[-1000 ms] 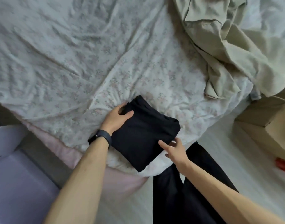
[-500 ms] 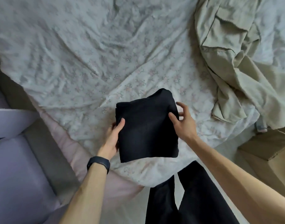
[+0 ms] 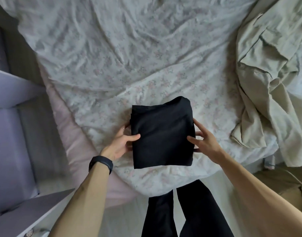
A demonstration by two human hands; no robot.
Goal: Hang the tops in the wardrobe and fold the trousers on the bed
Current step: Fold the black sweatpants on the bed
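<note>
The folded square bundle of black fabric trousers (image 3: 162,134), over the near edge of the floral-sheeted bed (image 3: 112,65), is gripped at both sides by the left hand (image 3: 120,142) and the right hand (image 3: 204,142) (thumbs on top, fingers (image 3: 197,124) curled round the edges); folding is judged done, and a flat set-down and release are called for next.

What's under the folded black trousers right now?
Floral bedsheet shows all round the folded black trousers; fingers of the left hand tuck beneath their edge. The rest underneath is covered.

Left fingers (image 3: 124,130) mostly under folded trousers (image 3: 162,134)
</note>
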